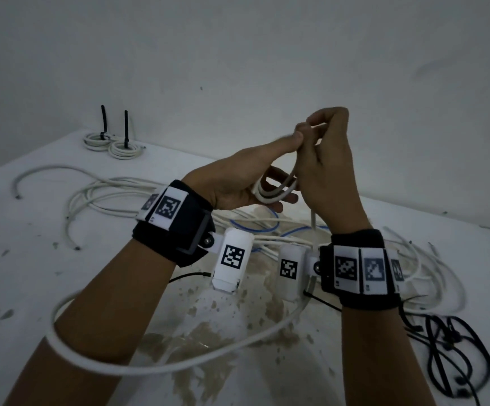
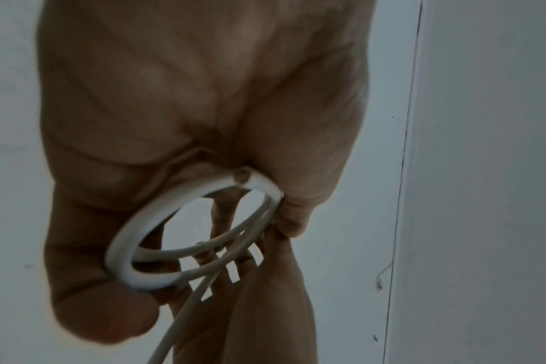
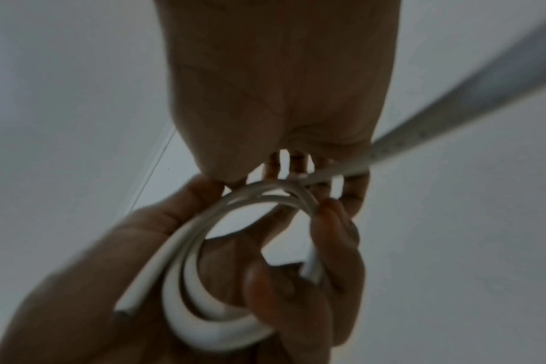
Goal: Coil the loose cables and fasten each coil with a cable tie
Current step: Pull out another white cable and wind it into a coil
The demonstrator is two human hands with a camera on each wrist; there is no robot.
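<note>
Each new turn is best laid flat against the last and kept the same width, the slack being fed in evenly so nothing springs loose before a tie goes on. At centre frame, above the worktop (image 1: pixel 62 282), a small white coil (image 1: pixel 273 191) is cradled in the curled fingers of the left hand (image 1: pixel 237 183). The cable's top is pinched by the right hand (image 1: pixel 325 159), its tail (image 1: pixel 156 364) looping low. Two tied coils (image 1: pixel 112 143) rest upper left.

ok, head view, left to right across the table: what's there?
Two tied coils → loose white cables → left hand holding the new coil → right hand → black cable ties.
</note>
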